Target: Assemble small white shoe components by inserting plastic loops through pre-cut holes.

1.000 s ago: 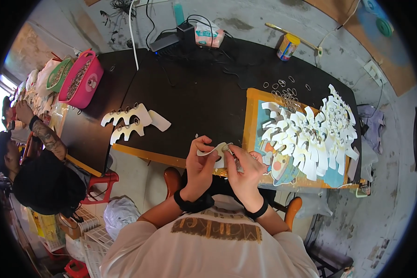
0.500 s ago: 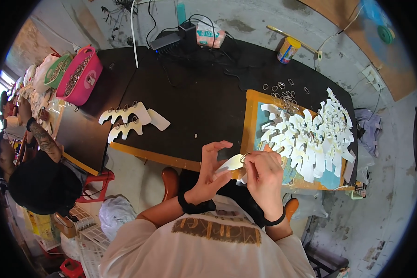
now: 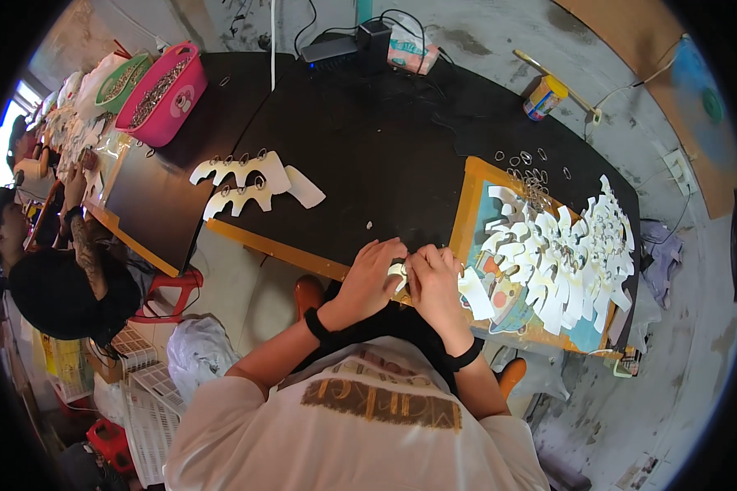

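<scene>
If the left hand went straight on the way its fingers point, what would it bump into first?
Probably the right hand, just ahead of the left hand's fingers, with a white piece between them; the gap in depth is hard to judge.

Seen from the wearer's head through the left of two side-by-side fisheye lenses, the view faces down and forward over the dark worktop (image 3: 352, 180), the white shirt (image 3: 352, 450) close in the lower frame, left grip (image 3: 370, 278) and right grip (image 3: 436, 286) near center, the grey wall (image 3: 639, 135) curving farther off at upper right.
</scene>
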Tool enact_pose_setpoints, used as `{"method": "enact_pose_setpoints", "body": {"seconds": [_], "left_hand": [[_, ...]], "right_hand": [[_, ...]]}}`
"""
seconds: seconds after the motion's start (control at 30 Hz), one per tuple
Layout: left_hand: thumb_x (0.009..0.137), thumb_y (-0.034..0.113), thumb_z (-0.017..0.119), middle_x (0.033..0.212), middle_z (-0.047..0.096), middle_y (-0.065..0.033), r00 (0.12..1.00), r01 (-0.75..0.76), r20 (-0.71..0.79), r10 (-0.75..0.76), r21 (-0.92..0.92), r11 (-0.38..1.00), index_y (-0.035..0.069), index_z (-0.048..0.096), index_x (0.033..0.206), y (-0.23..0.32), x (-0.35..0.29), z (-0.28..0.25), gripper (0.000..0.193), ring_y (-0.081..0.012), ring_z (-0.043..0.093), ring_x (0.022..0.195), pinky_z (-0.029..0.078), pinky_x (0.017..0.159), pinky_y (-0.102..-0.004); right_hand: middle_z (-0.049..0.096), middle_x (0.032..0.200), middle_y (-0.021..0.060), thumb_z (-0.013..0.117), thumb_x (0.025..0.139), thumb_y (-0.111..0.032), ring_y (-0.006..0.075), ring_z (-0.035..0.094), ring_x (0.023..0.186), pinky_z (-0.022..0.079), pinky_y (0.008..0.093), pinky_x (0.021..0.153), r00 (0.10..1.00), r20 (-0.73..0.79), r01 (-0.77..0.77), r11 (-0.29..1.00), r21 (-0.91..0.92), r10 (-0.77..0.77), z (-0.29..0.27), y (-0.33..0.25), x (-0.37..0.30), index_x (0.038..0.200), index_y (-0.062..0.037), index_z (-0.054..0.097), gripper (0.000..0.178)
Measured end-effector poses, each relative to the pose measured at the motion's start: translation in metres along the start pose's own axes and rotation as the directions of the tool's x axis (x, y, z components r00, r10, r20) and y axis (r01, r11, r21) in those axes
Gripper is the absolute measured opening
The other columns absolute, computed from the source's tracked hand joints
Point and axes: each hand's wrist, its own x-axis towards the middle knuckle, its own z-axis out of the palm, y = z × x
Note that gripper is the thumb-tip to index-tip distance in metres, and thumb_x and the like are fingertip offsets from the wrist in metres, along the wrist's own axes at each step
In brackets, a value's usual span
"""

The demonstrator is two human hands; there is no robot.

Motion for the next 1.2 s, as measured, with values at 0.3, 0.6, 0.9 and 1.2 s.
{"method": "enact_pose_setpoints", "body": {"seconds": [0.3,0.6,0.9,1.2], "left_hand": [[0.071,0.003,0.075,0.109,0.065,-0.0053,0.991,-0.068,0.118,0.069,-0.018,0.998,0.01,0.058,0.11,-0.02,0.007,0.002,0.043,-0.0263,0.059,0.116,0.028,0.113,-0.0503],[0.077,0.012,0.076,0.101,0.068,-0.0013,0.994,-0.052,0.096,0.056,-0.047,0.998,0.013,0.063,0.099,-0.017,0.011,0.0,0.026,-0.0232,0.057,0.12,0.016,0.116,-0.0574],[0.077,0.016,0.075,0.096,0.067,0.0029,0.967,-0.228,0.147,0.207,0.142,0.963,0.013,0.068,0.079,-0.021,0.01,-0.007,0.008,-0.0249,0.055,0.119,0.013,0.114,-0.0636],[0.082,0.013,0.068,0.094,0.063,0.0039,0.932,-0.358,0.119,0.342,0.165,0.919,0.012,0.07,0.088,-0.018,0.005,-0.005,0.007,-0.0232,0.051,0.119,0.009,0.113,-0.0667]], "right_hand": [[0.056,0.087,0.0074,0.061,0.082,-0.005,0.0287,0.053,0.081,0.036,0.0378,0.073,0.997,-0.024,0.07,0.985,0.161,-0.066,0.005,0.012,-0.008,0.089,-0.0053,0.06,0.007],[0.058,0.087,0.0064,0.064,0.082,-0.006,0.0269,0.054,0.081,0.036,0.0362,0.074,0.997,-0.008,0.082,0.984,0.156,-0.082,0.006,0.021,-0.011,0.087,-0.0047,0.059,0.007],[0.06,0.094,0.0087,0.064,0.081,-0.003,0.0274,0.056,0.085,0.039,0.0352,0.079,0.995,-0.052,0.097,0.965,0.243,-0.087,-0.003,0.018,-0.013,0.09,-0.0047,0.062,0.01],[0.062,0.099,0.0087,0.064,0.075,-0.001,0.0253,0.06,0.087,0.044,0.0361,0.079,0.98,0.047,0.185,0.975,0.123,-0.192,-0.008,0.026,-0.012,0.095,-0.0039,0.066,0.02]]}}
